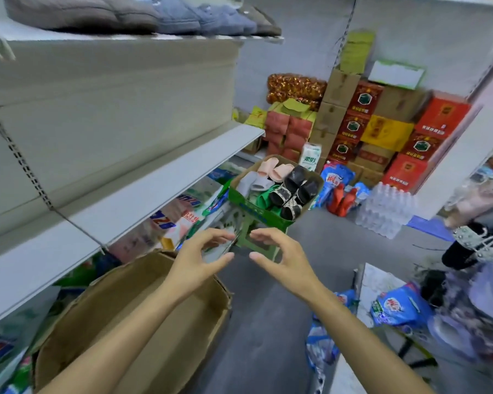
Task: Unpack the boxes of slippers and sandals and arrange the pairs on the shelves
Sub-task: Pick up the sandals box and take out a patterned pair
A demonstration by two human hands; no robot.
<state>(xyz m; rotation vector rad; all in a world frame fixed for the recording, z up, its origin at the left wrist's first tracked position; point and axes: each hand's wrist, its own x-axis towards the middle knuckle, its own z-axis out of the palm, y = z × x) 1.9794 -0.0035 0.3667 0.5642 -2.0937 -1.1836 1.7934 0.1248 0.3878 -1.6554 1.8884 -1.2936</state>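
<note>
A green cardboard box [264,214] sits on a green stool [256,240] ahead of me. Inside it lie pink slippers [276,169], grey ones [252,182], green ones [264,199] and black patterned sandals [296,191]. My left hand [199,258] and my right hand [279,257] are stretched out in front of me, short of the box, fingers spread and loosely curved, holding nothing. A bare grey shelf [165,177] runs along the left. On the top shelf [131,38] stand grey and blue plush slippers [143,12]. An open brown carton [143,322] stands below my left arm.
Stacked red and brown cartons [382,132] and a pack of water bottles [384,209] fill the far corner. Detergent bags [402,305] lie on the floor at right. Packaged goods crowd the lowest left shelf [180,217]. Grey floor [268,336] runs between me and the stool.
</note>
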